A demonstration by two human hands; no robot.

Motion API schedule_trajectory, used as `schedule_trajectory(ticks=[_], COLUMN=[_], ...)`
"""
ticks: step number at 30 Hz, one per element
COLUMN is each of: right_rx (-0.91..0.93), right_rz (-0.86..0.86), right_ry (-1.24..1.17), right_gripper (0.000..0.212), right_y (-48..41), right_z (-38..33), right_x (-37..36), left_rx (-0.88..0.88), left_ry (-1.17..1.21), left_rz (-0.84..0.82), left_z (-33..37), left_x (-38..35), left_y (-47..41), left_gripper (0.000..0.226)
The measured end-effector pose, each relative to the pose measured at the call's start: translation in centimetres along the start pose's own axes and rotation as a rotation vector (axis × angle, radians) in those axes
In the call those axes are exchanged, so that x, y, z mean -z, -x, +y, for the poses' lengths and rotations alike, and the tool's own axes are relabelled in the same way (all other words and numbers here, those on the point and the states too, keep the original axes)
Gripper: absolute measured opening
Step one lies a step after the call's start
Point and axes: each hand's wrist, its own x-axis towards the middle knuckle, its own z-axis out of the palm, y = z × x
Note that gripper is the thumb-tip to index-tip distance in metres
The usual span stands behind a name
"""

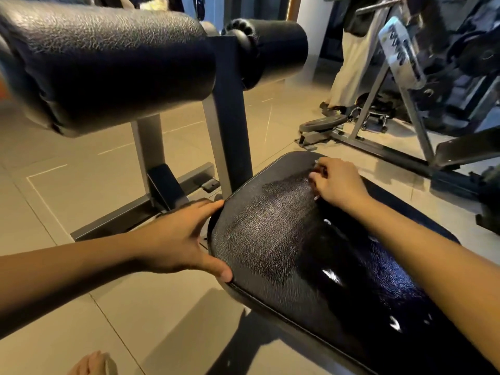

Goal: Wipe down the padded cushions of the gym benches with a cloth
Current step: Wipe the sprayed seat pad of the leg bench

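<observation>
the black padded cushion (284,253) runs from the lower right toward the middle, its cracked skin dull in a broad patch at the far end and glossy with bright glints nearer. the left hand (176,239) grips its left edge, thumb on the rim. the right hand (338,185) rests on top near the far end, fingers curled. beneath is a beige tiled floor (81,185), which carries the bench's grey steel frame (151,209), another machine's base (378,147) and a bare foot (92,364).
</observation>
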Motion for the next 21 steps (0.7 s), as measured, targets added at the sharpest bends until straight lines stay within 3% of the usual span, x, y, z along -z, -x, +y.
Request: schedule_trajectory(ticks=[3,5,7,10,12,16,18,21], right_rx=[0.253,0.395,0.349,0.05,-0.049,0.162,0.26,0.137], right_rz=[-0.173,-0.197,-0.137,-0.019,-0.003,-0.161,-0.197,-0.082], right_ry=[-0.116,-0.07,0.001,0.107,0.081,-0.078,-0.044,0.09], right_gripper=[0.011,0.011,0.014,0.019,0.02,0.016,0.016,0.018], right_y=[3.3,4.7,3.2,-0.6,-1.5,1.0,2.1,0.2], right_z=[-4.9,-6.3,-5.0,-0.8,0.3,-4.0,-5.1,-2.6], right_x=[-1.1,-1.5,-1.2,0.1,0.3,-1.2,-1.8,-1.0], left_rx=[-0.002,0.007,0.006,-0.003,-0.011,-0.005,0.005,0.01], left_ry=[0.02,0.024,0.012,-0.005,-0.016,-0.043,-0.035,-0.034], left_rz=[0.0,-0.006,-0.011,-0.015,-0.015,-0.014,-0.015,-0.022], left_z=[-0.2,-0.2,0.0,0.3,0.3,0.4,0.4,0.4], left_x=[-0.1,-0.1,0.1,0.2,0.1,0.1,0.1,0.2], left_y=[0.1,0.0,-0.2,-0.3,-0.2,-0.1,-0.1,-0.2], left_gripper=[0.135,0.136,0.137,0.135,0.133,0.13,0.131,0.133])
